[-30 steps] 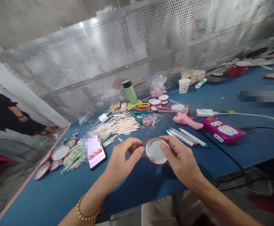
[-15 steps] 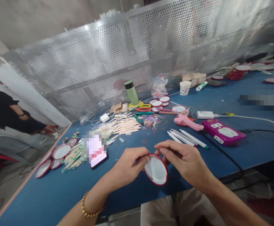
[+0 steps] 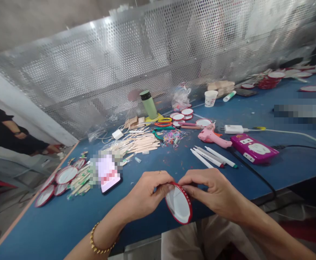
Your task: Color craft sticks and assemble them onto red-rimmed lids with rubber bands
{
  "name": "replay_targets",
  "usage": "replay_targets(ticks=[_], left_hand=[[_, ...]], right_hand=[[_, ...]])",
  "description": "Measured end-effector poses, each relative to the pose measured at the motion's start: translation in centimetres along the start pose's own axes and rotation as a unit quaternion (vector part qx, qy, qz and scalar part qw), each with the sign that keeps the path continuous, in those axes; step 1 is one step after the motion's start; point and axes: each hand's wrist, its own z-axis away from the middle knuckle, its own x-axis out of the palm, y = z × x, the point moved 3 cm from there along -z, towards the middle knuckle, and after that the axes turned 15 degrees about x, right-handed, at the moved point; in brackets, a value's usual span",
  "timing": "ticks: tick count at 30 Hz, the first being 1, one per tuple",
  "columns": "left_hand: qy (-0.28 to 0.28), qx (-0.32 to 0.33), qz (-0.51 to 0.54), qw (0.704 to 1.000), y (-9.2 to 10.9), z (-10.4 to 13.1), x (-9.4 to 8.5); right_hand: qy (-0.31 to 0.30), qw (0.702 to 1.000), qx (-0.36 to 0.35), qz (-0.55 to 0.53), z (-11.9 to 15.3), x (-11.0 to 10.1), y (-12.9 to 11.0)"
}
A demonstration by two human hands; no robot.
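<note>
Running along a perforated metal screen [image 3: 98, 68] was the blue table [image 3: 73, 224]. Near its front edge, the left hand [image 3: 149, 191] and right hand [image 3: 212, 187] both pinched the upper rim of a tilted white disc [image 3: 177, 204], round and red-edged. Flat wooden sticks [image 3: 145, 142] and a smooth pink glue gun [image 3: 212, 138] lay beyond.

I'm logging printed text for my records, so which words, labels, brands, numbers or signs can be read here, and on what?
No text can be read.
Red-rimmed white disc, between the left hand and right hand: pale marks along the rim, too small to read.
Paper cup: printed marks, too small.
Purple power strip: a yellowish mark, too blurred.
Phone: screen pixelated, unreadable.
</note>
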Motion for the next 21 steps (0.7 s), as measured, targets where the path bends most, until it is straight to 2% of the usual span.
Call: replay_targets(ticks=[5,11,13,15,18,21], left_hand=[[0.004,0.000,0.003,1.000,0.5,-0.1,0.1],[0.016,-0.023,-0.021,0.999,0.6,-0.2,0.1],[0.036,-0.045,-0.033,0.998,0.2,-0.1,0.3],[0.071,-0.087,-0.022,0.993,-0.5,0.1,0.6],[0.115,-0.184,0.066,0.974,-1.9,0.3,1.5],[0.163,-0.245,0.171,0.940,-3.0,0.4,2.2]], right_hand=[[0.017,1.000,-0.025,-0.004,0.2,0.2,-0.4],[0.009,0.999,0.015,0.045,-0.4,-0.6,-0.2],[0.061,0.994,0.016,0.088,-0.6,-1.9,-0.3],[0.147,0.979,0.007,0.139,-1.1,-3.6,-0.8],[0.231,0.942,-0.004,0.243,-2.9,-5.9,-2.1],[0.240,0.905,0.039,0.349,-6.3,-6.9,-3.0]])
